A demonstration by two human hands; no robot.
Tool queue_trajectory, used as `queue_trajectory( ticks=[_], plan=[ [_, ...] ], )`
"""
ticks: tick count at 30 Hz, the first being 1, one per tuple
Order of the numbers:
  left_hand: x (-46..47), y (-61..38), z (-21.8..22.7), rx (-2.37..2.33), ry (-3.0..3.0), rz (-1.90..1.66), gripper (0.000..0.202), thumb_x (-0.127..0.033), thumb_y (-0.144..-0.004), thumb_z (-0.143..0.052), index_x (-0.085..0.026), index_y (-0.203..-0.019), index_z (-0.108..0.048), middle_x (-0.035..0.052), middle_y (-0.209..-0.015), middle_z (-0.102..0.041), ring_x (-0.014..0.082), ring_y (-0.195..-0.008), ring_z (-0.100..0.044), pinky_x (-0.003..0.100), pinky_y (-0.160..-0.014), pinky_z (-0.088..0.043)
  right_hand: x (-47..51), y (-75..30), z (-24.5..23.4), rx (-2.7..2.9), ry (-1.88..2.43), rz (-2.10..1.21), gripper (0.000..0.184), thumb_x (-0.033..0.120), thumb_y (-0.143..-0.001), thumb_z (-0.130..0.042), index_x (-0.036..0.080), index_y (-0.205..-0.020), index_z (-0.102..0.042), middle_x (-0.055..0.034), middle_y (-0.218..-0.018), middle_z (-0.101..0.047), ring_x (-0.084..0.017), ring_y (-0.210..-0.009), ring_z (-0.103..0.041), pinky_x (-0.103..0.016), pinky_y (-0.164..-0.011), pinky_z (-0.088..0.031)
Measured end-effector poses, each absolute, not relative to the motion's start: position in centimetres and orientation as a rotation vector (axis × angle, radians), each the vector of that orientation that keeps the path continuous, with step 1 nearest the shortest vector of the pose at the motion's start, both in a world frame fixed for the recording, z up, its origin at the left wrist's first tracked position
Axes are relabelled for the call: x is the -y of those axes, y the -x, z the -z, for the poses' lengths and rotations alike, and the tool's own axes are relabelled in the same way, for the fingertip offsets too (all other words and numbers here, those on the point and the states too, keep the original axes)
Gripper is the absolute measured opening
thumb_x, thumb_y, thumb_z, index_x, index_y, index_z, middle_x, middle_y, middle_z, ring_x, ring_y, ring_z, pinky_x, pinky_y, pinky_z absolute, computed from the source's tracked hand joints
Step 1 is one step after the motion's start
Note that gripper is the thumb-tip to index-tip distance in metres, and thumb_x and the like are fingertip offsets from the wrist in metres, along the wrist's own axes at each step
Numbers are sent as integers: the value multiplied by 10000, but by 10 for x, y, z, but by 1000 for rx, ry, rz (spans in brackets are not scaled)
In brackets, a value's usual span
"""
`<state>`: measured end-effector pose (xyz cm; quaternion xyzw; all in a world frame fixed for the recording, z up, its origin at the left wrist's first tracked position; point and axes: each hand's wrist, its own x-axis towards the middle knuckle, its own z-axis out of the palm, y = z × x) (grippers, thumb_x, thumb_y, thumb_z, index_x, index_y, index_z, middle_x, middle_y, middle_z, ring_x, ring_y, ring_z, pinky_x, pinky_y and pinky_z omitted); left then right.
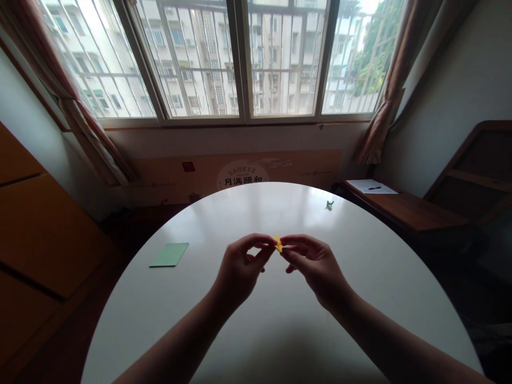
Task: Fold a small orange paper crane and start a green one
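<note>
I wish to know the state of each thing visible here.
Left hand: pinching.
Right hand: pinching.
Yellow paper: folded, held between both hands.
Green square paper: flat on the table.
Green figure: folded, resting on table.
White sheet: flat, pen on top.
Curtains: drawn aside.
Window: open or shut unclear.

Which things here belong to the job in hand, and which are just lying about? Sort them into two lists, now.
In the job:
- small yellow piece, pinched by left hand and right hand
- white table beneath them

Apparently lying about, judging by what's untouched:
- green square
- small green figure
- white sheet and dark pen on the brown side table
</note>
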<state>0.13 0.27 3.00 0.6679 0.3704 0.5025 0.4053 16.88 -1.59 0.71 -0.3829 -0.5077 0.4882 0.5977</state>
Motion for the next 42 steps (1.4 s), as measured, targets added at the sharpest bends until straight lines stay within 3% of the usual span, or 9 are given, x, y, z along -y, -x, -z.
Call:
queue_trajectory(
  ticks=[5,11,18,24,29,34,42],
  plan=[
    [-7,1,-35,-786,-1281,-1196,202,-331,-786,-802,-171,-845,-694,26,-789,-658,123,-645,-583,155,-405,-443,16,-168,-7,1081,923,-1189,313,395,-754,-810,191,-968,-706,-56,-877,-700,-194,-765,-648,-255,-511,-537],
    [-8,3,-35,-607,-853,-957,259,-283,-765,-851,-147,-846,-646,-55,-684,-448,24,-531,-403,92,-398,-295,16,-167,-3,1205,863,-1155,407,382,-748,-821,240,-1099,-673,-47,-965,-651,-182,-808,-616,-255,-534,-542],
    [-8,0,-29,-497,-755,-909,245,-250,-773,-850,-137,-863,-652,-43,-751,-465,11,-556,-443,98,-418,-284,23,-163,2,1463,790,-877,439,222,-775,-793,323,-1163,-616,-25,-1044,-640,-169,-889,-592,-242,-614,-525],
    [-2,-6,-27,-592,-724,-871,264,-270,-749,-869,-176,-892,-669,-20,-799,-564,36,-599,-530,121,-456,-334,24,-162,0,1478,793,-642,154,203,-845,-730,272,-969,-669,-19,-951,-624,-129,-740,-594,-214,-540,-512],
    [3,-12,-25,-665,-748,-862,321,-303,-698,-892,-174,-889,-669,-14,-802,-570,58,-622,-543,131,-451,-319,27,-163,-5,1509,812,-479,105,149,-863,-687,239,-914,-672,-17,-913,-618,-113,-696,-599,-201,-523,-521],
    [6,-16,-27,-821,-850,-923,284,-326,-710,-861,-136,-821,-681,22,-852,-591,62,-606,-482,148,-443,-315,24,-169,-6,1518,866,-337,164,62,-826,-647,220,-871,-647,-26,-952,-662,-149,-791,-671,-212,-543,-530],
    [13,-15,-35,-849,-1060,-973,290,-374,-762,-809,-136,-917,-754,63,-833,-623,118,-687,-491,172,-467,-361,20,-174,-5,1656,864,-200,112,120,-855,-669,226,-887,-657,-21,-971,-699,-144,-754,-678,-240,-556,-542]
  ],
)
